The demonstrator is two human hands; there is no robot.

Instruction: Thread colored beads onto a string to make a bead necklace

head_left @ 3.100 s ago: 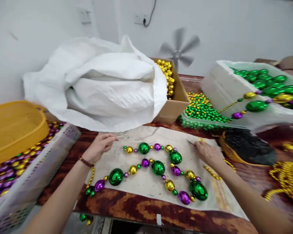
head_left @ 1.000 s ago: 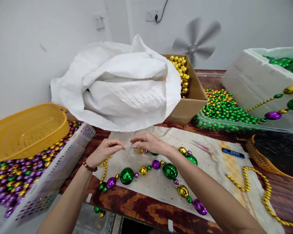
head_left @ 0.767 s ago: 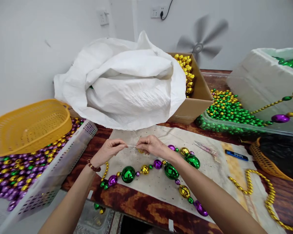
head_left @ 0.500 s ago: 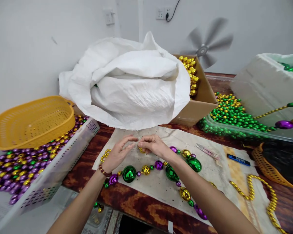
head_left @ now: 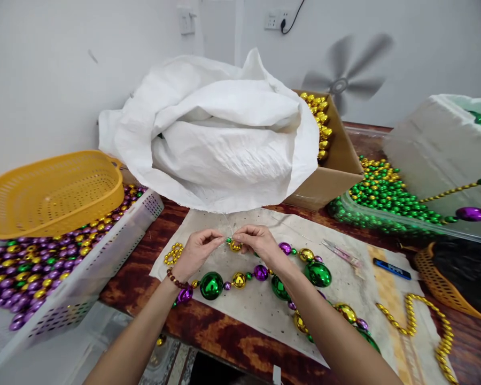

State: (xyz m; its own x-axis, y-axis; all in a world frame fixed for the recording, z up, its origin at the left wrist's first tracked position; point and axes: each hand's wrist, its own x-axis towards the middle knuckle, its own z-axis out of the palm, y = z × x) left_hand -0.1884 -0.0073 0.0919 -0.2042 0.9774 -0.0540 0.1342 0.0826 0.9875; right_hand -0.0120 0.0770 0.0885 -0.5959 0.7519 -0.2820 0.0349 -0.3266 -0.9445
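Left hand [head_left: 223, 241]: from my distant seat I see thumb and forefinger drawn together in a narrow pinch, with, as I judge, the thin end of the bead string [head_left: 260, 272] in it; the exact grip is too small for me to tell

Right hand [head_left: 234, 237]: its thumb and fingers are also pinched closely, just beside the left fingertips, and I judge that they hold the same end

Small green bead [head_left: 228, 240]: it sits between the two sets of fingertips; whether it is touched, I cannot tell

Gold bead [head_left: 235, 246]: it is just under the right fingertips, so the right hand is the nearer one to it

Bead string, long axis: from the pinched end the upper row goes to my right, behind the right hand, toward the large green bead [head_left: 318, 274]; the lower row lies nearer to the body, roughly side to side, and the right forearm covers part of it

Pale cloth [head_left: 248, 314]: it is spread on the bench [head_left: 212, 327] under the bead string

Scissors [head_left: 342, 253]: they lie on the pale cloth, to the right of the right hand and apart from it

Short gold chain [head_left: 173, 253]: it rests to the left of the left hand
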